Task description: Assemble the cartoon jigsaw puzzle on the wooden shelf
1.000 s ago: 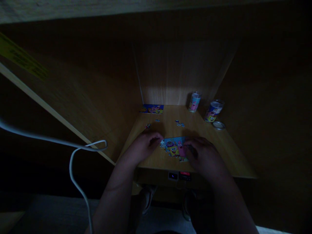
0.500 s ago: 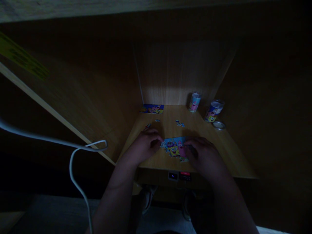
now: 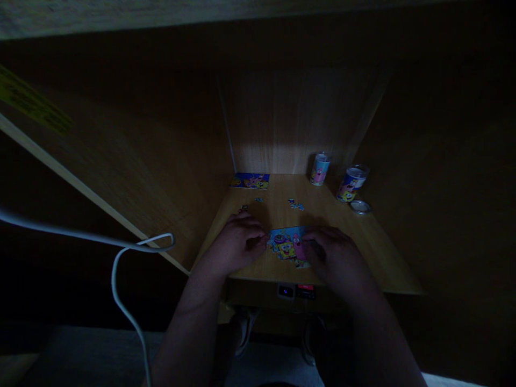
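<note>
A partly joined cartoon jigsaw puzzle (image 3: 288,247) lies near the front edge of a small wooden desk (image 3: 374,242). My left hand (image 3: 237,242) rests at the puzzle's left edge, fingers curled with the tips pressed at a piece there. Over the puzzle's right side lies my right hand (image 3: 336,255), its fingers bent down onto the pieces. The scene is very dark, and what the fingers pinch is hidden.
Loose puzzle pieces (image 3: 296,204) lie mid-desk and near the left wall (image 3: 244,207). A finished picture card (image 3: 250,180) sits at the back left. Two printed tins (image 3: 320,168) (image 3: 350,184) and a round lid (image 3: 360,206) stand back right. A white cable (image 3: 121,258) hangs at left.
My left hand has slid slightly toward me and closer against the puzzle's left edge. The right hand stays on the puzzle.
</note>
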`<act>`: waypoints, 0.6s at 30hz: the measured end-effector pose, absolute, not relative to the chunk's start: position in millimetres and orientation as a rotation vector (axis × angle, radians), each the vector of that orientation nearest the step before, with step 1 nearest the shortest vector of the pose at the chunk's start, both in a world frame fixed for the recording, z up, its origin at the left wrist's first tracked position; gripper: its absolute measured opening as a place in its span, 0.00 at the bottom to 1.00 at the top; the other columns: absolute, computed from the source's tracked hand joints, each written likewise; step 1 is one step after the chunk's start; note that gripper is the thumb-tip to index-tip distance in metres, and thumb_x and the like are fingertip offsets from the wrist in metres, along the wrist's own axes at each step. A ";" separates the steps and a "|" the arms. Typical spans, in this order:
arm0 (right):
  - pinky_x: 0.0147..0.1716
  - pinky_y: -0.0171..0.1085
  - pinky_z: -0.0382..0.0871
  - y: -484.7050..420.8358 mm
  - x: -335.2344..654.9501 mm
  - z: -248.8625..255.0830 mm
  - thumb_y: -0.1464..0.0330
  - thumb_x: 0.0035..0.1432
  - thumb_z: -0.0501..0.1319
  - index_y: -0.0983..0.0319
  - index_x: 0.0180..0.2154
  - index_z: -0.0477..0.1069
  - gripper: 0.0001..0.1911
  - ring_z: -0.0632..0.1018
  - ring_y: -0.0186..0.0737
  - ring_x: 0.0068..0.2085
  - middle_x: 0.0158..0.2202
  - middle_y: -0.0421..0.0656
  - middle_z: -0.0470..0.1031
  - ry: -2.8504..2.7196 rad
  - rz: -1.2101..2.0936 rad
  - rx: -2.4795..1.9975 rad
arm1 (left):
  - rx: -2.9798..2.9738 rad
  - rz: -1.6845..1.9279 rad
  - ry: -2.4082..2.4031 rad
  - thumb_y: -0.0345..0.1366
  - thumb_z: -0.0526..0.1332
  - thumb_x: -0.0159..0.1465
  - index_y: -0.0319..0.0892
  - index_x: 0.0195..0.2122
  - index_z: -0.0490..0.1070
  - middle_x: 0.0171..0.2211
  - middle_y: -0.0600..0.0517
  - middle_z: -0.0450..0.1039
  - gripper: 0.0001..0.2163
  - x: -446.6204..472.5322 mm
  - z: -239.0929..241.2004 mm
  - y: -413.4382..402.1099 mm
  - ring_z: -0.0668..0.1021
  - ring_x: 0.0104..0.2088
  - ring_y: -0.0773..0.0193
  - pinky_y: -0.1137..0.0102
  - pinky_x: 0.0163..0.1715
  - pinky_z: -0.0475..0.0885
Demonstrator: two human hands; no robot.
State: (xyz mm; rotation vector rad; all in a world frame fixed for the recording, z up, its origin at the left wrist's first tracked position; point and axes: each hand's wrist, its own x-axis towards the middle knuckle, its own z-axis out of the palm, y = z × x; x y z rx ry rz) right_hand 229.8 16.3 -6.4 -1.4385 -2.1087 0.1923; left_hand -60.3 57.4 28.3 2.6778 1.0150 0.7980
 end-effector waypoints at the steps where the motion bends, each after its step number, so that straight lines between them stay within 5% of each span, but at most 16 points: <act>1: 0.55 0.51 0.75 16.6 230.1 -6.5 0.65 0.76 0.62 0.54 0.44 0.81 0.07 0.83 0.52 0.50 0.48 0.44 0.86 -2.110 0.193 -1.434 | 2.682 0.792 1.008 0.33 0.64 0.75 0.47 0.39 0.82 0.38 0.53 0.86 0.08 -60.5 28.6 57.3 0.83 0.42 0.56 0.57 0.50 0.72; 8: 0.56 0.51 0.75 16.9 230.1 -5.8 0.66 0.74 0.63 0.54 0.45 0.81 0.07 0.83 0.52 0.51 0.49 0.45 0.86 -2.113 0.189 -1.424 | 2.589 0.920 1.180 0.35 0.71 0.73 0.48 0.44 0.83 0.43 0.51 0.86 0.01 -63.0 20.5 60.4 0.83 0.47 0.53 0.56 0.52 0.75; 18: 0.57 0.51 0.74 16.1 230.1 -6.1 0.65 0.76 0.62 0.54 0.46 0.81 0.07 0.82 0.52 0.51 0.49 0.44 0.86 -2.123 0.189 -1.435 | 2.501 0.823 1.319 0.34 0.77 0.68 0.48 0.43 0.83 0.45 0.51 0.85 0.05 -63.0 15.5 62.6 0.82 0.52 0.50 0.54 0.55 0.76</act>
